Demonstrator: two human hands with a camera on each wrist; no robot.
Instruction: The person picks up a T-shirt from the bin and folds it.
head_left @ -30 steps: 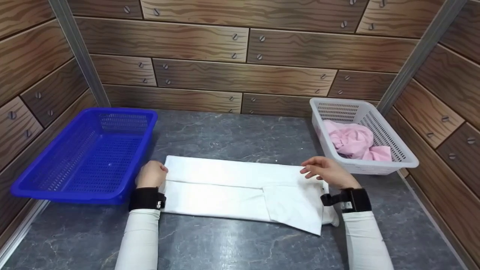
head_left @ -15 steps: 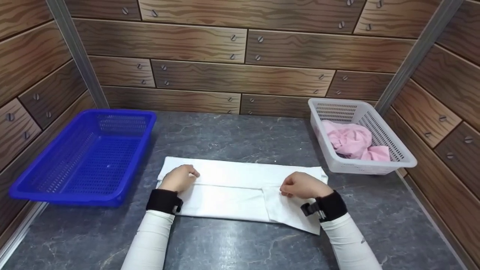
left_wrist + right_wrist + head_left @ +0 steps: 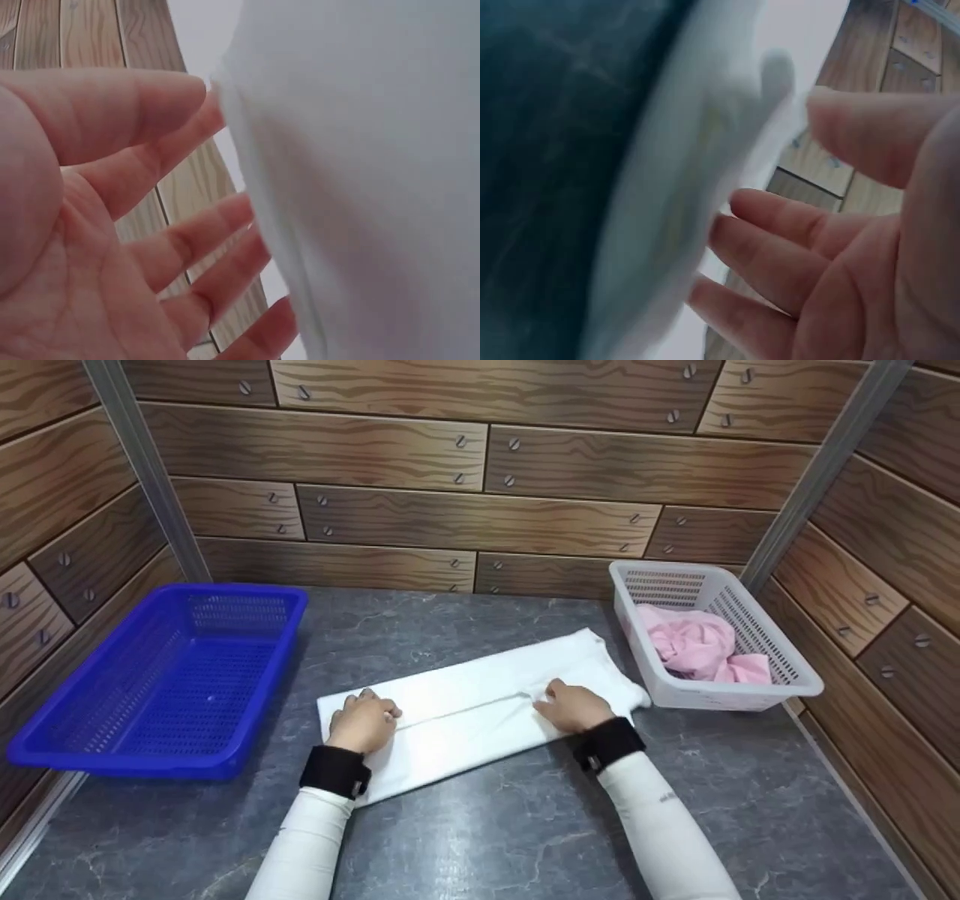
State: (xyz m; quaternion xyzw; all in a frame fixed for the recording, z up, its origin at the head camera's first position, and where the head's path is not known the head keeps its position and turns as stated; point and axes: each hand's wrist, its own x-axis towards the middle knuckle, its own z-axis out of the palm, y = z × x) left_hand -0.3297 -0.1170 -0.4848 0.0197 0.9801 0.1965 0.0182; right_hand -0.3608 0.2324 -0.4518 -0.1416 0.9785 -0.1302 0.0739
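Note:
A folded white garment (image 3: 457, 675) lies as a long strip on the table, slanted with its right end farther back. A lengthwise fold line runs along its middle. My left hand (image 3: 364, 723) rests on its left end; in the left wrist view the fingers (image 3: 217, 274) spread loosely and their tips reach the fabric (image 3: 367, 150). Toward the right end, my right hand (image 3: 574, 707) touches the strip near a small raised crease. The right wrist view shows its thumb (image 3: 870, 131) and fingers (image 3: 772, 247) fairly straight against the blurred cloth.
To the left stands a blue perforated basket (image 3: 268, 690) with nothing in it. At the back right is a white basket (image 3: 750, 695) holding crumpled pink cloth (image 3: 694, 641), close to the garment's right end. Wood-patterned walls (image 3: 390, 521) enclose the grey marbled table (image 3: 480, 847).
Both hands have come inward onto the white garment. The strip has turned, its right end swinging away from me, and the loose flap corner past its front edge no longer shows.

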